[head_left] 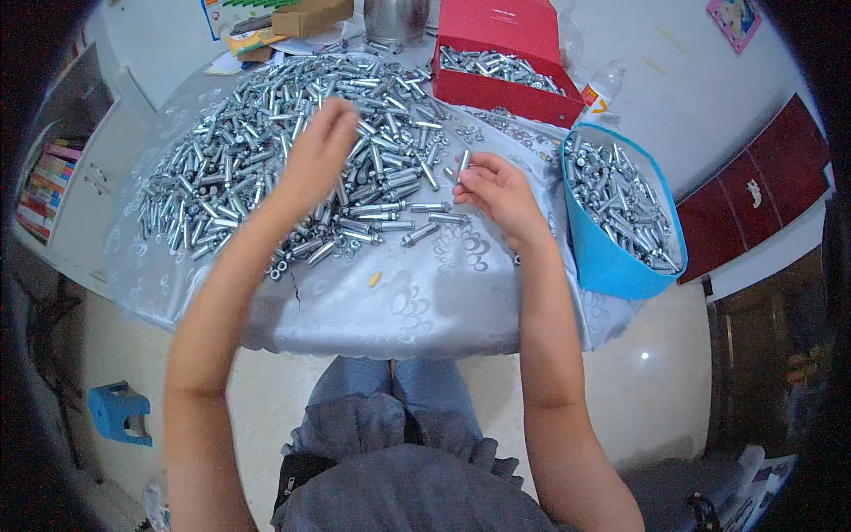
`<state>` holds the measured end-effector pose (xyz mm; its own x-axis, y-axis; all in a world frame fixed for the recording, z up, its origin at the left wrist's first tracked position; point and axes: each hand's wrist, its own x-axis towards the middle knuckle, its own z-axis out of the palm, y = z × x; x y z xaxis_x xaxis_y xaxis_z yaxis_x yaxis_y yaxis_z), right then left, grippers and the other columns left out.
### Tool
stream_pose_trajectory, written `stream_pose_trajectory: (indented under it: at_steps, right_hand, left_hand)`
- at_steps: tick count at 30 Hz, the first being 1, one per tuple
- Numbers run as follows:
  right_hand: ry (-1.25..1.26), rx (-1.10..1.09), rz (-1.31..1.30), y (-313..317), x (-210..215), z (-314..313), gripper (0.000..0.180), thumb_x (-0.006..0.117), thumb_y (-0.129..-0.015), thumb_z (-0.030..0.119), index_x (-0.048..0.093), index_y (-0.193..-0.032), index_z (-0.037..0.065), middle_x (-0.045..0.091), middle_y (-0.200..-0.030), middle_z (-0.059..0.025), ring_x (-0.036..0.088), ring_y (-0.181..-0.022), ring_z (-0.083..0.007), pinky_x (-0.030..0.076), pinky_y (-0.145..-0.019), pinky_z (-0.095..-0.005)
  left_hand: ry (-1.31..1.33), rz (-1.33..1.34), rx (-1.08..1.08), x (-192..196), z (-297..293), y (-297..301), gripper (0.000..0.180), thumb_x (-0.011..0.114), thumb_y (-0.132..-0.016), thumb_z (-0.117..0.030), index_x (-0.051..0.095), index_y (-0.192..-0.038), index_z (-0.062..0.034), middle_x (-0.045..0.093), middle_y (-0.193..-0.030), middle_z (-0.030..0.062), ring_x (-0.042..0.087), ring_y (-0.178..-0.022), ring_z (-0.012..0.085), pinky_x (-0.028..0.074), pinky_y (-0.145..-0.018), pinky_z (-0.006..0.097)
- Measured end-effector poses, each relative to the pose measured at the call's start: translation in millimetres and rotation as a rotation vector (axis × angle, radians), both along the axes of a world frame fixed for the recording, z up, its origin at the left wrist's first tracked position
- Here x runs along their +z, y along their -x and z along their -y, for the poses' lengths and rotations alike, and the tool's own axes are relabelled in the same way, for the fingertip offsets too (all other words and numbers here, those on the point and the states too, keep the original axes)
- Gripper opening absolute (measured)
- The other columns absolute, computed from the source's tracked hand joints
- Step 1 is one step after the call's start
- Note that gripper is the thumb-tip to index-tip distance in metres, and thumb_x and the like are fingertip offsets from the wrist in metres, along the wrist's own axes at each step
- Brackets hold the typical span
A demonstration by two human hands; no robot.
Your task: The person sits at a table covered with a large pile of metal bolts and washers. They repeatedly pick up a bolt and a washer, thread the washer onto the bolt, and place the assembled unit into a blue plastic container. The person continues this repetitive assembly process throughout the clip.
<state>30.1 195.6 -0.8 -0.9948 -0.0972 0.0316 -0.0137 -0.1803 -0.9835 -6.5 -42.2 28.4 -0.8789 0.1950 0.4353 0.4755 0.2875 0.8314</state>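
Note:
A big heap of silver sleeve anchor bolts [239, 142] covers much of the cloth-covered table [399, 306]. My right hand [501, 195] is at the heap's right side, its thumb and fingers closed on one sleeve anchor bolt [464, 163] that points upward. Over the middle of the heap is my left hand [321, 152]; its fingers are smeared by motion, and I cannot make out whether they hold anything. Several bolts lie apart at the heap's near edge, beside a few loose nuts [278, 268].
Right of my right hand stands a blue fabric bin [620, 282] full of bolts. Behind it are an open red box [510, 92] of bolts and a plastic bottle [605, 87]. A small yellow piece [374, 279] lies near the front edge. A blue stool [120, 412] is on the floor.

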Motion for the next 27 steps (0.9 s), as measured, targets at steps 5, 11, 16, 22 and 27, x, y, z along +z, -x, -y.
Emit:
stream_pose_trajectory:
  at_steps: [5, 11, 16, 22, 27]
  right_hand:
    - [-0.239, 0.017, -0.139, 2, -6, 3, 0.023, 0.061, -0.079, 0.010, 0.057, -0.099, 0.000, 0.059, -0.082, -0.0045, 0.053, -0.070, -0.0095, 0.043, -0.061, -0.0210]
    - [-0.373, -0.008, -0.259, -5, 0, 9, 0.019, 0.063, -0.077, 0.011, 0.063, -0.093, 0.002, 0.060, -0.086, -0.0046, 0.052, -0.072, -0.0090, 0.041, -0.064, -0.0199]
    - [-0.462, -0.006, -0.331, -7, 3, 9, 0.019, 0.064, -0.074, 0.011, 0.065, -0.092, 0.004, 0.060, -0.086, -0.0067, 0.053, -0.075, -0.0100, 0.041, -0.066, -0.0210]
    - [-0.503, -0.032, -0.418, -10, 5, 16, 0.017, 0.066, -0.072, 0.009, 0.066, -0.089, 0.003, 0.059, -0.080, -0.0066, 0.054, -0.073, -0.0117, 0.042, -0.066, -0.0219]
    - [-0.499, 0.013, -0.463, -10, -1, 18, 0.013, 0.066, -0.070, 0.005, 0.064, -0.083, 0.001, 0.059, -0.079, -0.0070, 0.055, -0.071, -0.0125, 0.043, -0.065, -0.0226]
  left_hand:
    - [-0.285, 0.037, -0.016, -34, -52, -27, 0.018, 0.055, -0.083, -0.019, 0.056, -0.083, -0.0011, 0.051, -0.068, -0.0014, 0.042, -0.062, 0.0044, 0.035, -0.054, 0.020]
    - [-0.172, 0.169, -0.064, -45, -47, -16, 0.019, 0.061, -0.079, -0.021, 0.062, -0.077, -0.0016, 0.058, -0.071, 0.0003, 0.048, -0.065, 0.0052, 0.037, -0.058, 0.020]
    - [-0.203, 0.185, -0.156, -47, -53, -19, 0.024, 0.060, -0.079, -0.024, 0.059, -0.072, -0.0011, 0.052, -0.062, -0.0001, 0.043, -0.056, 0.0054, 0.035, -0.051, 0.022]
    - [-0.216, 0.180, -0.112, -43, -53, -30, 0.030, 0.053, -0.084, -0.032, 0.052, -0.085, -0.0029, 0.051, -0.062, 0.0023, 0.043, -0.057, 0.0065, 0.035, -0.051, 0.022]
    - [-0.199, 0.378, -0.188, -39, -56, -38, 0.043, 0.049, -0.084, -0.043, 0.050, -0.090, -0.0003, 0.053, -0.072, 0.0081, 0.048, -0.067, 0.0109, 0.039, -0.060, 0.025]
